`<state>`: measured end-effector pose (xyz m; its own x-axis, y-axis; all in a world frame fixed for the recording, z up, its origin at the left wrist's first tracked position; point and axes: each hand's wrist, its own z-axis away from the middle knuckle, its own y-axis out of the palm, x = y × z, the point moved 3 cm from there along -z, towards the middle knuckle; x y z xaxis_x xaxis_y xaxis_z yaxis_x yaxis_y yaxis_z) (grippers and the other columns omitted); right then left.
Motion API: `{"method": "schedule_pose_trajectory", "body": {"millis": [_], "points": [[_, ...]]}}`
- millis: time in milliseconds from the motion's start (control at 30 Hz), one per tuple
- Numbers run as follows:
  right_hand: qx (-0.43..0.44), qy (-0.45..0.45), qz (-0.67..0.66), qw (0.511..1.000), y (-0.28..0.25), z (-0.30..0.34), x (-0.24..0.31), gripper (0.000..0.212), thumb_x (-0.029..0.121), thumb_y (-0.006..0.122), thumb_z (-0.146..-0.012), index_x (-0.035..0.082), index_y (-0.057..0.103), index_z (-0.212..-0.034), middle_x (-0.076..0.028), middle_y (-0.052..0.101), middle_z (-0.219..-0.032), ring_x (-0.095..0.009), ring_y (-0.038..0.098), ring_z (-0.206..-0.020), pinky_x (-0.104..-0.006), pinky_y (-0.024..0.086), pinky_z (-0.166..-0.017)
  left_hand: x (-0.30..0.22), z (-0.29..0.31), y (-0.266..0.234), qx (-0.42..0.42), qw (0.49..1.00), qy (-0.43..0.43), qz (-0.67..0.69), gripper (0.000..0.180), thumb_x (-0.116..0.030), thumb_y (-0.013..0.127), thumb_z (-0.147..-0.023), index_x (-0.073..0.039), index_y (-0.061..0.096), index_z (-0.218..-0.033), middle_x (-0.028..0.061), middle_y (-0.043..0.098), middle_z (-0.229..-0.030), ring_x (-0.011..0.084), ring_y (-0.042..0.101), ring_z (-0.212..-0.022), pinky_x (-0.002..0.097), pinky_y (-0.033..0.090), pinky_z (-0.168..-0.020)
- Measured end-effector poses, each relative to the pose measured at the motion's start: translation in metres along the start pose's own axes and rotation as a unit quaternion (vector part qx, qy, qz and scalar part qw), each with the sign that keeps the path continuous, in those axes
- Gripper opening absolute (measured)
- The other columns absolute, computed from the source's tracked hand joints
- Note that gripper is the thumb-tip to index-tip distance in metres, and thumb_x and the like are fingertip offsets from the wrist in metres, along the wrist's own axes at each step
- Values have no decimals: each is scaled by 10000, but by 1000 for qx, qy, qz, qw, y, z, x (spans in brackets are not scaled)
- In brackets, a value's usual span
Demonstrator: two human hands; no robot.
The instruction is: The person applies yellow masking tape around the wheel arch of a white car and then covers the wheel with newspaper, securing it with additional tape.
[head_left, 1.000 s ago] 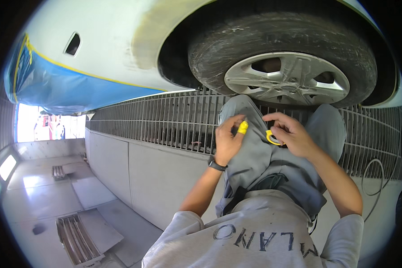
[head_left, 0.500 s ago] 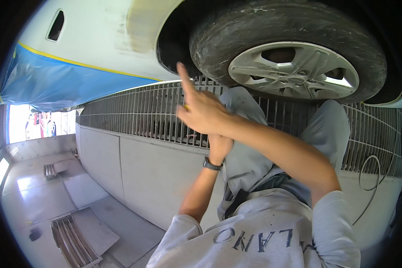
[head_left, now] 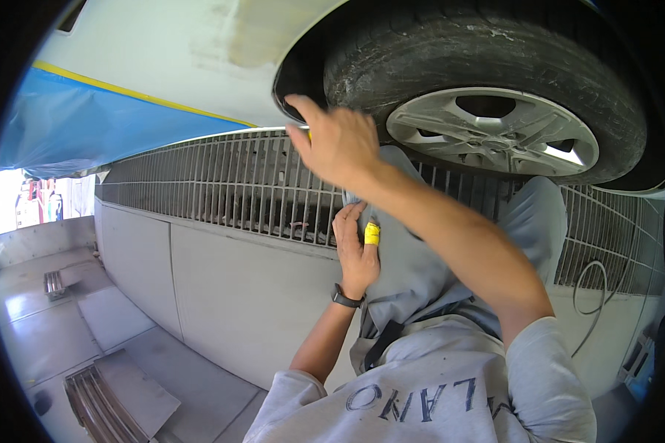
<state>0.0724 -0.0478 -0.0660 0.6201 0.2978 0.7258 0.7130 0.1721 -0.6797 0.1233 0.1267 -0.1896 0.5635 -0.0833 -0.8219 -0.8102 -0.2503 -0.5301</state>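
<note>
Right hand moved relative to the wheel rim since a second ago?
Yes: left and up in the view. The right hand was below the wheel rim; now it is left of it.

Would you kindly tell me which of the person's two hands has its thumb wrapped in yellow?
The left hand, the one with the dark watch: a yellow wrap covers part of its thumb, while the right hand has a bare thumb.
</note>
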Motion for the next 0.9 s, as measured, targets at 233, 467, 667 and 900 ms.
{"method": "schedule_pose_trajectory", "body": {"millis": [233, 467, 667, 900], "points": [[-104, -137, 96, 980, -21, -35, 11, 210, 319, 721, -918, 131, 794, -858, -100, 745, -816, -352, 714, -696, -474, 569, -642, 2, -9, 3, -2, 1000, -25, 18, 500, 14, 584, -832, 2, 605, -1331, 215, 554, -1352, 415, 505, -1256, 475, 397, -1106], [-148, -193, 235, 941, -45, -39, 19, 130, 302, 758, -864, 180, 806, -859, -62, 722, -750, -314, 709, -682, -441, 558, -607, 7, -11, -1, -9, 998, -36, 52, 491, 24, 589, -821, -6, 622, -1310, 192, 572, -1327, 398, 516, -1226, 457, 407, -1087], [-191, -276, 169, 927, -50, -32, 22, 165, 234, 741, -815, 85, 777, -755, -107, 691, -696, -320, 712, -643, -443, 555, -561, 11, -13, 0, -5, 997, -38, 69, 495, 12, 590, -813, -6, 626, -1307, 190, 573, -1325, 399, 510, -1226, 457, 404, -1088], [-145, -251, 202, 935, -29, -38, 17, 146, 208, 708, -826, 97, 789, -778, -101, 713, -727, -318, 725, -662, -452, 570, -592, 13, -14, 3, -6, 996, -41, 73, 493, 3, 589, -808, -4, 632, -1298, 187, 573, -1318, 394, 512, -1219, 454, 407, -1080]]}}
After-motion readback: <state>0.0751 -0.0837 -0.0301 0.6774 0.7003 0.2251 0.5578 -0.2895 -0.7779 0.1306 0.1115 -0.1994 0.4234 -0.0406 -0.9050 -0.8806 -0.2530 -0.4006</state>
